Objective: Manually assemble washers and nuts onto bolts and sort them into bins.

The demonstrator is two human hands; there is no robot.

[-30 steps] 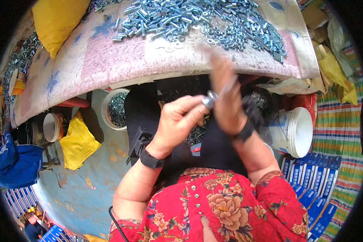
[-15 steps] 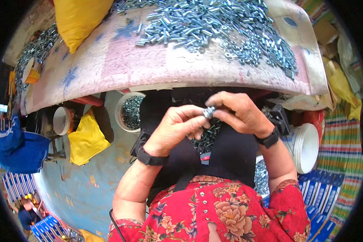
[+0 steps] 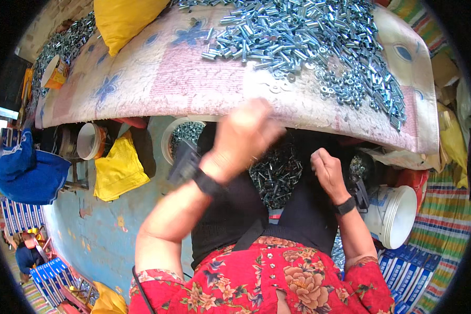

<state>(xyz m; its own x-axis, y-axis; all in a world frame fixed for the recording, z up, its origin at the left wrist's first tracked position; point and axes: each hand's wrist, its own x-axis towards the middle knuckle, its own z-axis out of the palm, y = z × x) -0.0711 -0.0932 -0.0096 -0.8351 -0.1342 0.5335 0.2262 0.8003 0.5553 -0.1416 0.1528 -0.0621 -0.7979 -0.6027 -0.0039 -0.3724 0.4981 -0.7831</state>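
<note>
Your left hand (image 3: 243,137) is lifted and smeared by motion, its fingers loosely curled toward the near edge of the patterned table cloth (image 3: 157,78); whether they pinch anything you cannot tell from this view. Your right hand (image 3: 327,170) sits lower, below that same cloth edge, clenched into a loose fist with the knuckles up, and what it encloses, if anything, is hidden inside the curl. Both wrists carry black bands.

Just under the cloth edge and between your two hands, a dark apron spread over your lap cradles a small heap of assembled bolts (image 3: 275,175); it lies there because the lap makes a catch-basin right below the hands. Up on the cloth, beyond your left hand, the big pile of loose bolts and nuts (image 3: 309,42) spreads toward the far right corner, close enough to the edge to be drawn from by a short reach.

Below the cloth's near edge to the left stands a round tub of hardware (image 3: 186,136), partly behind your left forearm. To the right of the cloth's near corner a white bucket (image 3: 395,214) stands by your right elbow. A yellow cushion (image 3: 123,18) rests on the cloth's far left side, and a yellow bag (image 3: 118,170) lies on the floor under it
</note>
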